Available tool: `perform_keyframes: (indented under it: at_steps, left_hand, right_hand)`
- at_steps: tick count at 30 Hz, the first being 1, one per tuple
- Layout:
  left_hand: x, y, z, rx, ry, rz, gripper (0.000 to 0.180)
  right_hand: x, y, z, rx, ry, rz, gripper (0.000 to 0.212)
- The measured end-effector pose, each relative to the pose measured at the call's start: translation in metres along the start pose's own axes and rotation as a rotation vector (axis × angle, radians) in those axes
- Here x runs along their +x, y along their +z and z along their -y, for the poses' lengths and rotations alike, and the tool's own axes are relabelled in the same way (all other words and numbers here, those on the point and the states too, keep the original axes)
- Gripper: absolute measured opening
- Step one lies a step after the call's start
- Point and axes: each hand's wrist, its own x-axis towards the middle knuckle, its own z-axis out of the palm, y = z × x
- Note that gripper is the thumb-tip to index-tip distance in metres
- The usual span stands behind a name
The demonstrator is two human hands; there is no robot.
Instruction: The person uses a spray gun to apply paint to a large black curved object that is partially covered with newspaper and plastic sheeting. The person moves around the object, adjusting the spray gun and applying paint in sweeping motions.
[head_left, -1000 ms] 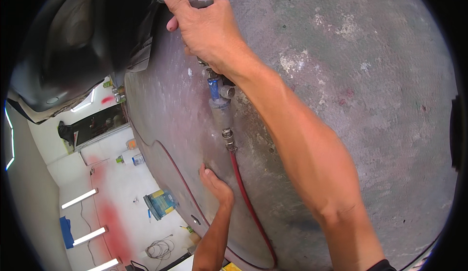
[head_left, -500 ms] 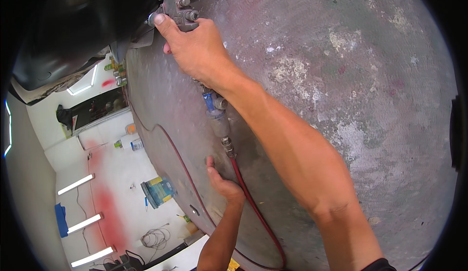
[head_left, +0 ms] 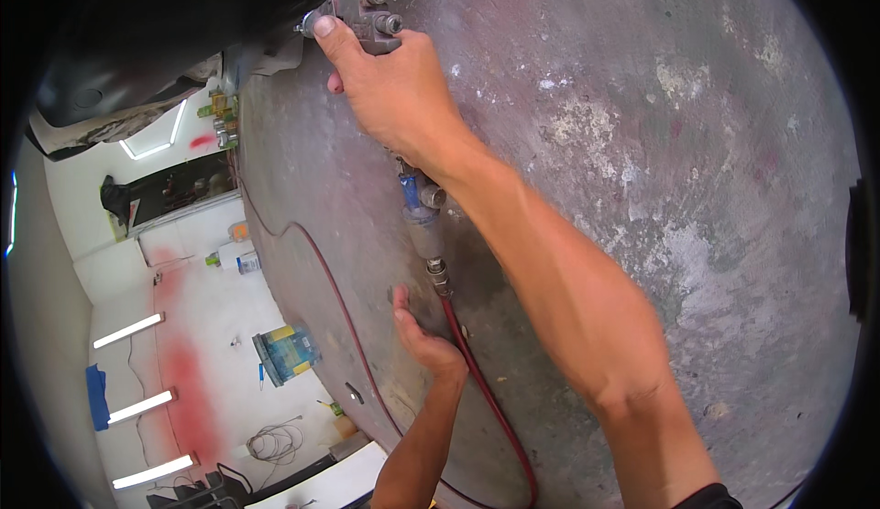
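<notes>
Over on the left the white booth wall is wearing a red overspray smear, and a small blue-and-yellow container is sitting against it, with a loose coil of cable lying further along. Moving right, the left hand is hanging low with its fingers loosely curled, just beside the thin dark-red air hose; I can't tell if it's actually pinching the hose or only steadying near it. The hose is running up to the blue and grey fitting under the gun. Above that, the right hand is clenched around the grey metal spray gun, with the nozzle pointing toward the dark rounded car panel at the top left.

Progress-wise, I'd guess spraying is underway rather than finished: no fresh colour is showing on that dark panel, so most of the coat looks still to do. Room is fine on the right, where the rough grey concrete floor is spreading wide. It's tighter at the panel's edge, and the hose is trailing close to both arms.
</notes>
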Motion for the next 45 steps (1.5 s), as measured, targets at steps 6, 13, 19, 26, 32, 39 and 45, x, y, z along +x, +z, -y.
perform_keyframes:
  at_steps: [6, 13, 19, 26, 32, 39, 45]
  left_hand:
    - [-0.001, -0.002, -0.016, 0.069, -0.014, 0.002, 0.061]
    - [0.003, 0.006, 0.008, 0.171, 0.075, -0.036, 0.055]
    - [0.002, 0.000, 0.009, 0.260, 0.170, -0.080, 0.051]
    - [0.000, 0.008, 0.008, 0.374, 0.163, -0.077, 0.051]
    - [0.003, 0.001, 0.007, 0.399, 0.194, -0.046, 0.054]
    - [0.000, 0.003, 0.001, 0.435, 0.153, -0.013, 0.057]
    - [-0.001, 0.005, -0.001, 0.459, 0.090, 0.007, 0.060]
  right_hand:
    - [-0.031, 0.018, 0.032, -0.092, -0.057, 0.026, 0.055]
    - [-0.057, 0.014, 0.064, -0.355, -0.190, -0.221, 0.047]
    - [-0.070, 0.064, 0.051, -0.445, -0.213, -0.118, 0.049]
    - [-0.084, 0.085, 0.047, -0.535, -0.216, -0.030, 0.046]
    - [-0.091, 0.043, 0.102, -0.622, -0.186, -0.184, 0.048]
    - [-0.097, 0.005, 0.138, -0.710, -0.413, -0.353, 0.054]
    - [-0.107, 0.049, 0.116, -0.728, -0.353, -0.199, 0.053]
